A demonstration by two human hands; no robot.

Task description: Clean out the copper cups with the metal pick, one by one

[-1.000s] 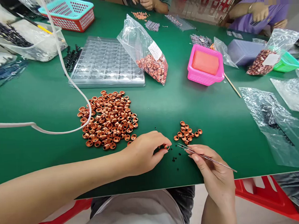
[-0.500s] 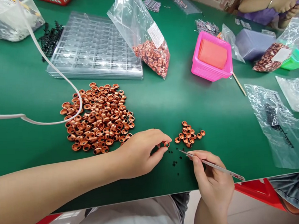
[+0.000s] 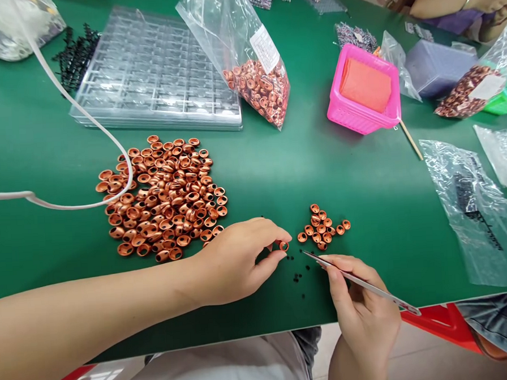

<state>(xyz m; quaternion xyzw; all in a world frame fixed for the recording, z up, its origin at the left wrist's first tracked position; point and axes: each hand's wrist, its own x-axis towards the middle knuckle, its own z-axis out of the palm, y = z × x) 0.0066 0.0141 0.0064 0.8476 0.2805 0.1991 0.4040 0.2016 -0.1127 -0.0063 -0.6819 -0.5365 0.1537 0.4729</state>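
Between thumb and fingertips my left hand (image 3: 244, 261) pinches one small copper-coloured ring-like part (image 3: 283, 245) just over the table. My right hand (image 3: 363, 297) grips a pair of metal tweezers (image 3: 364, 283), their tip pointing left among tiny black pieces (image 3: 298, 276) on the table. I cannot make out whether the tip holds a piece. Just beyond the tweezers lies a small cluster of copper-coloured parts (image 3: 321, 227). A much larger heap of the same parts (image 3: 164, 200) spreads to the left, behind my left forearm.
A white cable (image 3: 79, 117) loops over the heap's left side. Behind it are stacked clear trays (image 3: 154, 70) and a bag of copper parts (image 3: 260, 87). A pink basket (image 3: 362, 88) and a clear plastic bag (image 3: 471, 212) lie to the right. A co-worker's hands (image 3: 496, 4) are at far right.
The view has shifted slightly, so the things at the back sit a little higher. Both hands keep nearly the same pose, with the copper part and tweezers still held.
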